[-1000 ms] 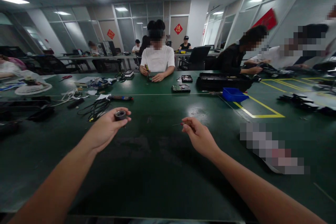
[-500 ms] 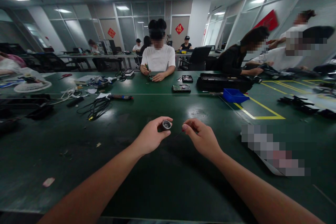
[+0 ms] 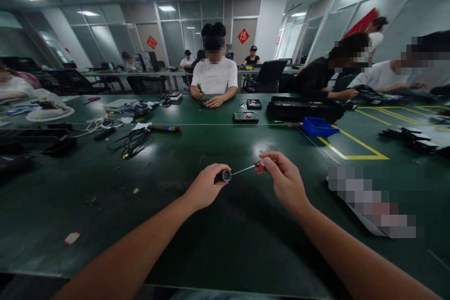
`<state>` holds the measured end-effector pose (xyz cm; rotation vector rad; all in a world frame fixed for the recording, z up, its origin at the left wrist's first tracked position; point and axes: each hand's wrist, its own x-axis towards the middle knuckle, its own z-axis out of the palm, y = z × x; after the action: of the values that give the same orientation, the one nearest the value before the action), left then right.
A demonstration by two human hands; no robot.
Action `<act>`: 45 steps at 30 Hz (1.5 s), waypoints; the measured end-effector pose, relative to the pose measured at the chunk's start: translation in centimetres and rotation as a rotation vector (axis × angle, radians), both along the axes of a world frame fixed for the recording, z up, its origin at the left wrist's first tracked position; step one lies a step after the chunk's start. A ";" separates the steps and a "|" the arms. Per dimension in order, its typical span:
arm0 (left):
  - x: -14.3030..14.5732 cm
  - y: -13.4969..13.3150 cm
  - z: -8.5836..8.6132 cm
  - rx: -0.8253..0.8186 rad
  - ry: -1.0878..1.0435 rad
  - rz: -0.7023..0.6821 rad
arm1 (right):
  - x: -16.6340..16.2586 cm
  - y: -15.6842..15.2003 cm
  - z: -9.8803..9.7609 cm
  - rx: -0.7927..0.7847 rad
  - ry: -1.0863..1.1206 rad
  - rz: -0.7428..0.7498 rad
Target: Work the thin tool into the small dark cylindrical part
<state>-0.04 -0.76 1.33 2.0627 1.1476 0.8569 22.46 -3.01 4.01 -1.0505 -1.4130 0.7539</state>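
My left hand [image 3: 207,186] is closed around a small dark cylinder [image 3: 226,176], its round, silvery-rimmed hollow end turned towards me. In my right hand [image 3: 285,174] is a thin screwdriver [image 3: 243,169] with a reddish handle, gripped between thumb and fingers. Its bright metal shaft slopes down to the left, and the tip is at the cylinder's rim; whether it touches or enters, I cannot tell. Both hands are above the green table [image 3: 211,243]. My left fingers hide most of the cylinder's body.
A blue bin [image 3: 319,127] and a long black casing [image 3: 305,109] are at the far right. Across the table a person [image 3: 214,75] works. Black cables [image 3: 131,143] lie left, a circuit-board drive [image 3: 245,116] ahead, and a blurred pale packet [image 3: 369,204] right.
My right hand has moved right and turned, so the screwdriver's shaft now shows plainly. The cylinder has tilted slightly in my left hand. The whole view has shifted a little.
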 end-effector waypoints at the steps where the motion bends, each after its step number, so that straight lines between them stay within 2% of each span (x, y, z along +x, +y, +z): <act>1: 0.0 0.0 0.0 0.005 0.005 -0.005 | 0.0 0.0 -0.1 -0.003 0.003 0.020; 12: 0.1 -0.2 0.2 -0.004 -0.004 0.018 | -0.3 -0.1 -0.8 -0.031 -0.125 0.062; 19: -0.1 -0.1 -0.1 0.019 0.000 -0.003 | 0.1 -0.2 -0.2 0.021 -0.397 -0.048; 26: 0.0 0.0 -0.1 0.039 0.043 -0.026 | -0.2 -0.6 0.3 0.014 -0.423 0.017; 30: 0.0 0.0 -0.1 0.052 0.050 -0.022 | -0.2 -0.5 0.2 -0.027 -0.458 -0.067; 32: 0.0 0.0 -0.2 0.051 0.046 -0.027 | -0.2 -0.5 0.0 -0.018 -0.422 -0.090; 36: -0.2 0.2 -0.6 0.056 0.026 -0.029 | -0.5 -0.4 0.0 -0.029 -0.195 -0.033; 41: -0.4 0.3 -0.7 0.056 0.033 -0.024 | -0.5 0.3 -0.5 -0.110 -0.001 0.018; 45: -0.5 0.3 -0.5 0.095 0.083 -0.038 | -0.5 1.2 -1.3 -0.264 0.327 0.052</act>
<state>-0.53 -0.51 0.85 2.2092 1.1277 0.8288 21.97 -1.79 2.69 -1.0374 -1.0829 1.1190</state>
